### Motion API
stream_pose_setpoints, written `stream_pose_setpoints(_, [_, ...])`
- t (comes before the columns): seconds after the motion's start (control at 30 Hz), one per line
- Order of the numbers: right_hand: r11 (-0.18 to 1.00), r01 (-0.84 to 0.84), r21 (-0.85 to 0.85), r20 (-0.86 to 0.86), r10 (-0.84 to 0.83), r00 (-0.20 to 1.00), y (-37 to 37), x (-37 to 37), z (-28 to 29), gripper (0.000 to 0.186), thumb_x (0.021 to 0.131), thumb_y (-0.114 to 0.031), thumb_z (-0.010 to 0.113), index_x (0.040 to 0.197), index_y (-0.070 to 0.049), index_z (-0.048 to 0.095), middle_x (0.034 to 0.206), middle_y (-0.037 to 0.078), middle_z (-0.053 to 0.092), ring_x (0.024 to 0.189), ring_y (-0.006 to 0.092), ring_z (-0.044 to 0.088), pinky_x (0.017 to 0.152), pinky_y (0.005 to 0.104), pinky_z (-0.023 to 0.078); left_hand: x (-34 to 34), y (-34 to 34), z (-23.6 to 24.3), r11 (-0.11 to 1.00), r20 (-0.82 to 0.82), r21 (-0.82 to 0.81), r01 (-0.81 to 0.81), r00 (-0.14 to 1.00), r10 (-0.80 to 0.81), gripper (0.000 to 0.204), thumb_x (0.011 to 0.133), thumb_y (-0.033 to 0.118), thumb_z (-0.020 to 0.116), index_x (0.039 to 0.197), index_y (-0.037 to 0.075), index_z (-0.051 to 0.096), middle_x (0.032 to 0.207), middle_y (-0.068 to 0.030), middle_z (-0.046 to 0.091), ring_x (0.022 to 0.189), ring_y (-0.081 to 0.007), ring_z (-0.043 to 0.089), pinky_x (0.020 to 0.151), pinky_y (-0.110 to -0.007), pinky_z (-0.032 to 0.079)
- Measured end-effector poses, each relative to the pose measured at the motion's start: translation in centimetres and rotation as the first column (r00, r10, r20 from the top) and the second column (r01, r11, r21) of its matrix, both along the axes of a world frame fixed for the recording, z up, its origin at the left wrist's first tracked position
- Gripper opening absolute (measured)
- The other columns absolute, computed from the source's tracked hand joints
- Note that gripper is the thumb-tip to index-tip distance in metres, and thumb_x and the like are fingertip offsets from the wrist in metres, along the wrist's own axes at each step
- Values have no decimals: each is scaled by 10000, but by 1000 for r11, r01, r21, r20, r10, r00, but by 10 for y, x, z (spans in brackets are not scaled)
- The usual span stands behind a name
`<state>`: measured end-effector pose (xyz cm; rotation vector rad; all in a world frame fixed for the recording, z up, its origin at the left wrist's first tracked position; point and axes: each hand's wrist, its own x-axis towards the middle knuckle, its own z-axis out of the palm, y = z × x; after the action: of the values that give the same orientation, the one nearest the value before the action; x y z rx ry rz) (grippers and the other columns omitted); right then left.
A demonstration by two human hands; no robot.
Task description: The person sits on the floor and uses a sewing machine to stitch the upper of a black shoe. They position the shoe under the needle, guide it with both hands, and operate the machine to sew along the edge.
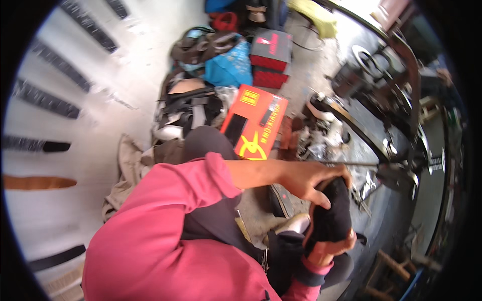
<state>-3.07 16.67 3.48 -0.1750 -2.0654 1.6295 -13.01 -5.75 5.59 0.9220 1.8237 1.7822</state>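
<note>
A black shoe [331,215] is held between my two hands at the right, over my lap. My left hand [306,181] reaches across from the left and grips its upper end, thumb on the near side and fingers curled over the far edge. At the lower end, my right hand [329,249] is closed round the shoe. Its inner side and details are too dark to make out. Just left of it, another dark shoe [281,200] lies near the floor.
An orange-red shoebox [256,123] lies ahead, with grey-and-red boxes [271,52] behind it. Bags and a blue cloth [228,65] are heaped to its left. At right stands a dark machine [371,75] with a wheel; dark strips [47,98] line the pale surface at left.
</note>
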Motion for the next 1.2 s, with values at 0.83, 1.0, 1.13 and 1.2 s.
stream_pose_setpoints(0.83, [251,-30,-968,116,545,830,-9,-13,15,737,780,-234,567,1437,82,465,1364,220,598,1227,346,617,1103,431,467,3,7,-6,996,113,16,-84,990,81,405,983,270,692,1285,66,517,1213,-54,581,1123,-128,533,1006,-319,420])
stream_pose_setpoints(1.0, [245,-85,-966,89,620,779,-4,-9,22,774,759,-238,575,1460,64,449,1417,207,566,1303,329,566,1155,403,409,9,11,-15,979,185,-31,-201,962,204,239,1004,215,565,1186,61,563,1150,-38,577,1105,-135,529,1003,-306,403])
stream_pose_setpoints(1.13, [214,-116,-970,59,672,738,0,-9,22,793,741,-182,576,1478,71,427,1452,208,544,1348,331,531,1184,406,366,9,14,-16,967,123,63,-246,964,237,163,994,158,563,1138,84,574,1010,23,544,947,-66,491,882,-259,412])
stream_pose_setpoints(1.2, [181,-156,-971,16,699,715,1,-10,21,800,736,-165,573,1484,74,418,1468,209,533,1359,333,521,1194,407,350,10,15,-14,968,170,116,-224,964,203,201,1009,210,583,1162,81,566,1079,-2,555,1023,-94,514,939,-275,415])
